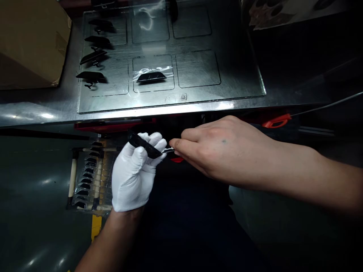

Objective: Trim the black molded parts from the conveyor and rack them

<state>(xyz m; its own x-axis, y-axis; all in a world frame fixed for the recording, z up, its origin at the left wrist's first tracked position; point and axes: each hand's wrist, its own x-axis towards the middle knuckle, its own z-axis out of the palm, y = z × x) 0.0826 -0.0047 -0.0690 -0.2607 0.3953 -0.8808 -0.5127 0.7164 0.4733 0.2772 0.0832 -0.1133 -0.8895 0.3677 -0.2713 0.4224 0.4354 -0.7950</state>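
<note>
My left hand, in a white glove, grips a black part between thumb and fingers, below the bench's front edge. My bare right hand is closed round a thin metal tool, whose visible end meets the lower right end of the black part. Most of the tool is hidden by the fingers. Above the hands, one black piece lies on clear film on a glass sheet. Several black parts with small hooks stand in a column on the sheet's left side.
A cardboard box occupies the bench's left end. Under the bench's front edge, an orange-red handle with a cable lies at the right. A rack at the lower left bears clear trays of several black parts.
</note>
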